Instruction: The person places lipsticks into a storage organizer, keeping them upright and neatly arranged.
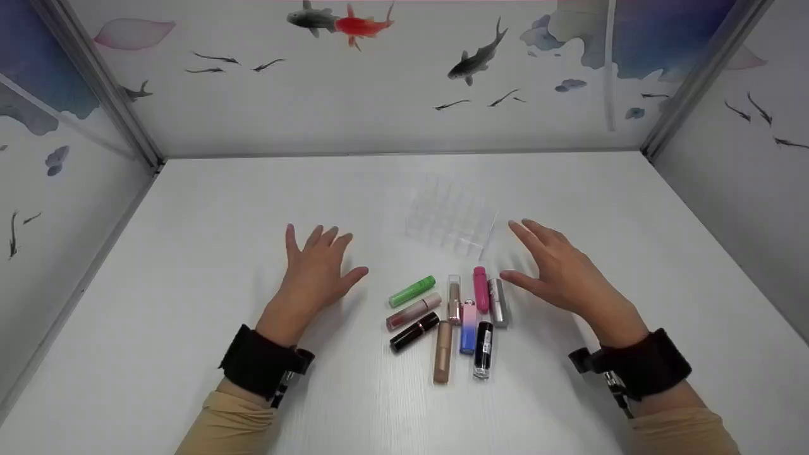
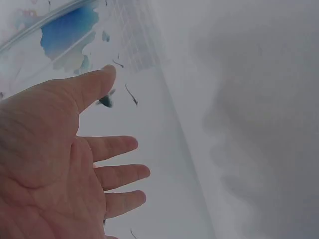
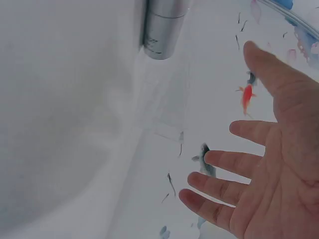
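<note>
My left hand [image 1: 314,272] hovers over the table left of a group of cosmetic tubes, fingers spread and holding nothing. On the other side, my right hand [image 1: 559,268] has its fingers extended, the thumb close to a silver tube [image 1: 498,303] and a pink tube [image 1: 481,289]. The group also has a green tube [image 1: 412,291], a dusty-pink lip gloss tube [image 1: 413,311], a black tube [image 1: 414,332], a clear-capped tube [image 1: 454,300], a pink-and-blue tube [image 1: 468,327], a brown tube [image 1: 443,352] and a black tube with a clear end [image 1: 483,351].
A clear compartmented organizer [image 1: 450,218] lies behind the tubes, between the hands. White panels printed with fish enclose the table [image 1: 158,303] at the back and sides. Each wrist wears a black strap [image 1: 262,361] with a small camera.
</note>
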Tool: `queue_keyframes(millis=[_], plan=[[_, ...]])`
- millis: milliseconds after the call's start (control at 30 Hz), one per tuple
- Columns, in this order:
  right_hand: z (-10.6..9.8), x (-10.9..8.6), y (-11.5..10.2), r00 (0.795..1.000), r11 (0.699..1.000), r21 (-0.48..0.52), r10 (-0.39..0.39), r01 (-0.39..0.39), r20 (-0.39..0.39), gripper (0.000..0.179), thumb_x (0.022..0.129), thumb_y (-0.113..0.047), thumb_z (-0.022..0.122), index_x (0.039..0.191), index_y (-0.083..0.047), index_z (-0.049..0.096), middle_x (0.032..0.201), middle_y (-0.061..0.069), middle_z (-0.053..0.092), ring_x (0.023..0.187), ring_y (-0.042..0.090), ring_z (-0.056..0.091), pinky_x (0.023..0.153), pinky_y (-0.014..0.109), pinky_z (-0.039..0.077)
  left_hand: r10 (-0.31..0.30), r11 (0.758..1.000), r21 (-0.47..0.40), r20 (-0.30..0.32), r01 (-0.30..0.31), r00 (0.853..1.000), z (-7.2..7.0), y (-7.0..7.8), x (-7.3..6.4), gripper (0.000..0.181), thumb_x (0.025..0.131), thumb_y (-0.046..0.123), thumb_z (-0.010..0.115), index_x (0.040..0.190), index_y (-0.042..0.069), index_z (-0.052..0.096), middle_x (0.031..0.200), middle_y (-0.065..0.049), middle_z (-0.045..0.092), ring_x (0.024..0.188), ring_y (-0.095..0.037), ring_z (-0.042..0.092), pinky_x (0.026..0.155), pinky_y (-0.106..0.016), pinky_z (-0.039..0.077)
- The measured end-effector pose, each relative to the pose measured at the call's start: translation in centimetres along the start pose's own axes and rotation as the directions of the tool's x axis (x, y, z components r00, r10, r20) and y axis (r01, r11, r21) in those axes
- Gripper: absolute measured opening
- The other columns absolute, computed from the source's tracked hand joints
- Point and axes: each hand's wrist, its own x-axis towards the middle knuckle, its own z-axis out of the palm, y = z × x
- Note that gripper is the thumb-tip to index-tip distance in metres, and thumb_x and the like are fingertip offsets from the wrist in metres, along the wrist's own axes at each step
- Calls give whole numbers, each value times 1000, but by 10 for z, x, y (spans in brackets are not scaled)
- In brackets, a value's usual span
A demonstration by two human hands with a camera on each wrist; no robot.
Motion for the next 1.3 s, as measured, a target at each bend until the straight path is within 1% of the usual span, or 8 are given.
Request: queue_keyframes(millis=[100,233,367,533,733,933,1133,1300], plan=[[-3,6,-13,999,998,40,-45,46,-30,73,86,-38,68,146,-15,33,139,18,48,123,38,49,94,55,45,50,998,-47,-39,-52,998,1,11,-1,48,89,39,62,128,11,57,127,-11,60,117,-29,57,107,-51,34],[-4,16,-34,992,987,97,-124,126,-22,63,86,-30,68,141,-15,42,125,13,61,111,31,60,92,48,49,98,988,-118,-46,-103,994,1,25,-1,31,88,31,65,114,13,63,105,-6,69,89,-23,66,74,-38,53],[-5,29,-54,978,967,150,-210,205,18,50,89,-25,66,134,-13,51,114,7,66,101,24,63,89,44,50,137,980,-146,9,-134,991,-1,35,4,24,88,27,66,107,12,64,95,-4,69,82,-20,64,67,-36,51],[0,50,-71,953,939,226,-288,260,98,37,89,-19,65,124,-9,58,115,8,66,102,25,63,91,43,49,152,981,-143,150,-131,977,1,43,13,24,88,28,66,103,10,64,90,-4,66,80,-19,61,67,-35,50],[13,71,-82,903,907,332,-350,260,248,31,89,-9,64,119,-3,60,116,13,65,105,29,63,91,42,50,156,984,-130,307,-121,939,6,50,23,26,87,29,65,103,9,64,92,-4,67,83,-20,62,69,-35,50],[25,81,-92,874,912,318,-361,258,326,31,87,-2,64,118,-1,62,116,14,66,104,30,63,89,41,51,124,991,-107,438,-85,891,9,61,35,22,86,28,62,97,9,63,92,-4,66,78,-18,59,69,-34,48],[38,84,-94,871,924,241,-366,297,329,21,85,0,65,105,-2,69,102,11,71,94,26,66,84,37,53,130,990,-112,489,-85,863,13,65,40,16,86,23,60,90,8,61,82,-2,60,69,-16,51,62,-29,42],[39,86,-94,872,920,256,-371,298,318,18,84,2,64,99,-5,72,96,8,72,89,22,67,81,36,53,140,989,-107,492,-99,859,14,64,41,9,84,14,59,77,9,56,70,0,50,63,-15,46,56,-27,37]])
